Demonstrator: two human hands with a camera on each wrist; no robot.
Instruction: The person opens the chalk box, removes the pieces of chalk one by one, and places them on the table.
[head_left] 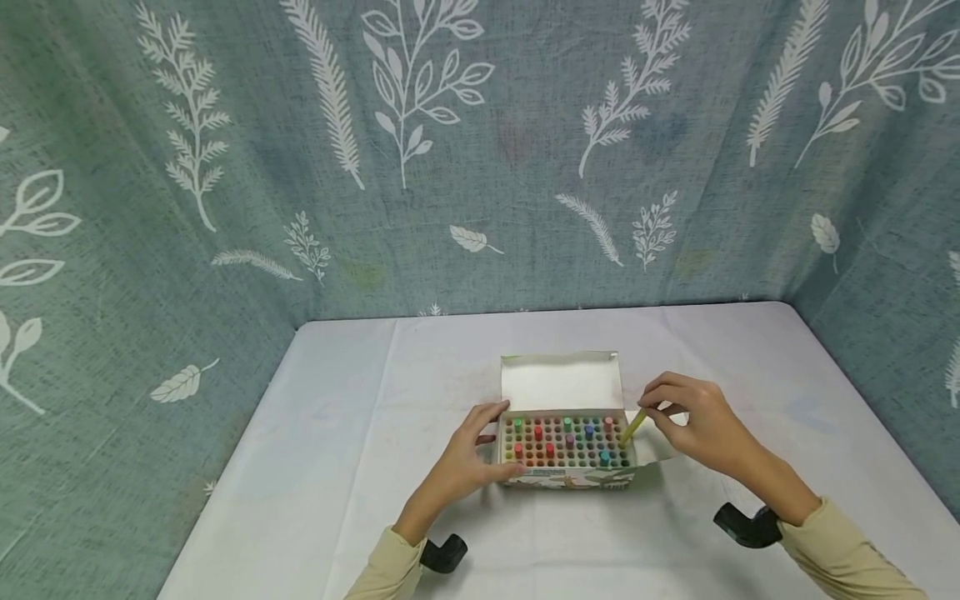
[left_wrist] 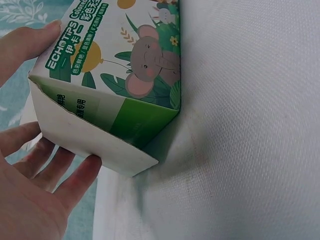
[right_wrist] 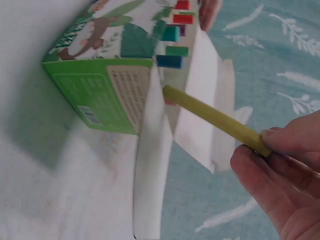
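Note:
A chalk box [head_left: 566, 478] with animal pictures lies on the table, its lid [head_left: 562, 382] raised at the back. Its top is a grid of holes, with several coloured chalk sticks poking up from them. My left hand [head_left: 467, 457] holds the box at its left end, thumb [left_wrist: 42, 37] at the printed front and fingers spread against the side flap [left_wrist: 90, 137]. Between right thumb and fingers, my right hand [head_left: 703, 423] pinches a yellow-green chalk stick [right_wrist: 215, 116]. That chalk slants down to the right end of the grid; whether its tip is inside a hole, I cannot tell.
A white cloth covers the table [head_left: 420, 358]. Beyond it hangs a grey-green curtain [head_left: 517, 225] with white leaf prints, also along both sides. An open white flap [right_wrist: 150, 185] sticks out from the box's right end.

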